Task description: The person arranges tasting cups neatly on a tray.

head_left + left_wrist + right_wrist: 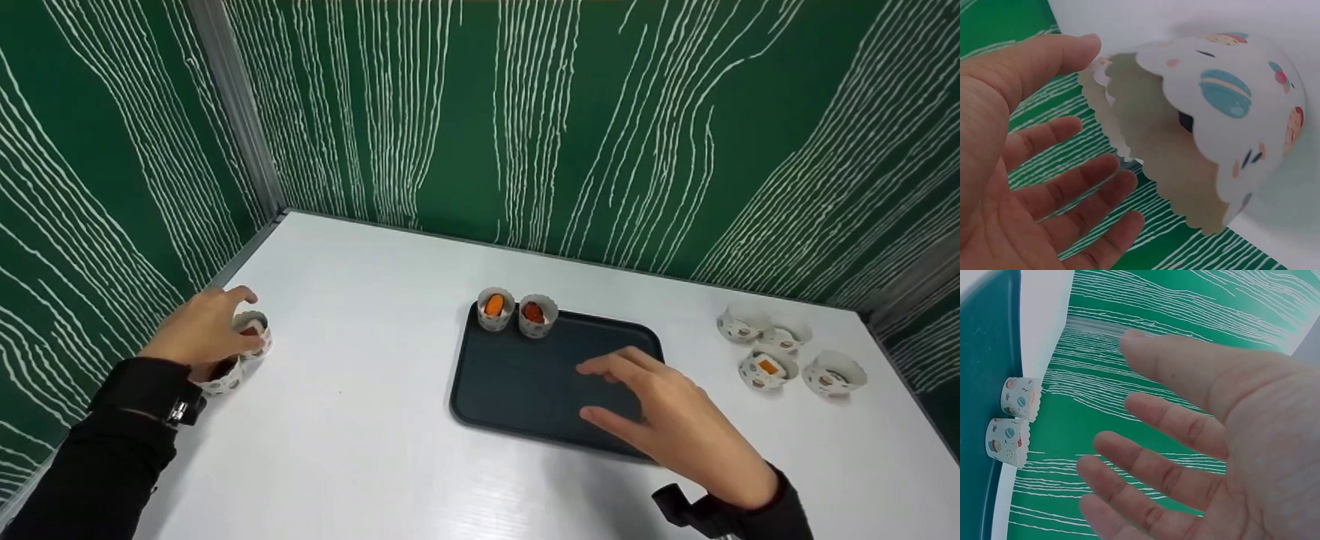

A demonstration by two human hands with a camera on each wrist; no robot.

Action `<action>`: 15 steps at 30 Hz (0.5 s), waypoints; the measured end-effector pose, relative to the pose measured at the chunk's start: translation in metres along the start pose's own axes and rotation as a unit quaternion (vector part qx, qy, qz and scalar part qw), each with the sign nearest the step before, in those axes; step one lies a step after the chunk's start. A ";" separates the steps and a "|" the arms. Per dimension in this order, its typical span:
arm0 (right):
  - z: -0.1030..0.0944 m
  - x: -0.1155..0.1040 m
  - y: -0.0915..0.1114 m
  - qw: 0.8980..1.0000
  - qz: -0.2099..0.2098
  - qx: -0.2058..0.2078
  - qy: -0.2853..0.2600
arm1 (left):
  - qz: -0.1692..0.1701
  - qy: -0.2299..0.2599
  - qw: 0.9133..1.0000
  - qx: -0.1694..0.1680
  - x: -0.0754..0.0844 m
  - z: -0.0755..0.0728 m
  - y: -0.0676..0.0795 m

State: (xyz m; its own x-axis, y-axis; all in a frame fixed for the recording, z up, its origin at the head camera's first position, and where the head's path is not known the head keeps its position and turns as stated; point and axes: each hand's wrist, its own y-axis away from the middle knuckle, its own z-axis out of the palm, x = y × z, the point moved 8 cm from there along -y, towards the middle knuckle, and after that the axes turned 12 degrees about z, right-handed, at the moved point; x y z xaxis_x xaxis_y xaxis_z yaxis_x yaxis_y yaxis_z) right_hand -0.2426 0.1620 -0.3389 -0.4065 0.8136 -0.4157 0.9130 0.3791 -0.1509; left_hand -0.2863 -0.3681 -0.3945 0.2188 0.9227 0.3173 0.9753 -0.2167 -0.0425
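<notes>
At the left of the table my left hand is over two patterned paper baking cups, its fingers spread and relaxed. One cup holds a reddish and white piece; the nearer cup is partly hidden by the hand. The left wrist view shows thumb and fingers beside the scalloped rim of a paper cup, gripping nothing. My right hand, fingers loosely bent and holding nothing, hovers above the dark tray. On the tray's far left corner stand a cup with an orange piece and a cup with a dark red piece.
Several more paper cups stand at the right of the white table, among them one with an orange and white piece and another at the far right. Green walls with white lines enclose the back and sides.
</notes>
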 end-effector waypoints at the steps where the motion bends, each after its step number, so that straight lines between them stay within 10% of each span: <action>1: 0.000 0.000 0.000 1.000 0.001 -0.001 0.000 | -0.002 0.001 1.000 -0.003 -0.002 0.001 0.000; 15: 0.003 0.005 -0.003 1.000 0.017 -0.019 -0.005 | -0.025 0.017 0.999 -0.028 -0.014 0.012 -0.002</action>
State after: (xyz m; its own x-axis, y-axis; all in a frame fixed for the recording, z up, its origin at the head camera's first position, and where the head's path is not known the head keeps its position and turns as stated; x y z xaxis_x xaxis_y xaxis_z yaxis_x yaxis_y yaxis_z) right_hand -0.2471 0.1637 -0.3432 -0.3745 0.8222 -0.4286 0.9242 0.3681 -0.1016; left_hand -0.2914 -0.3766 -0.4100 0.1672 0.9217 0.3499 0.9818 -0.1882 0.0267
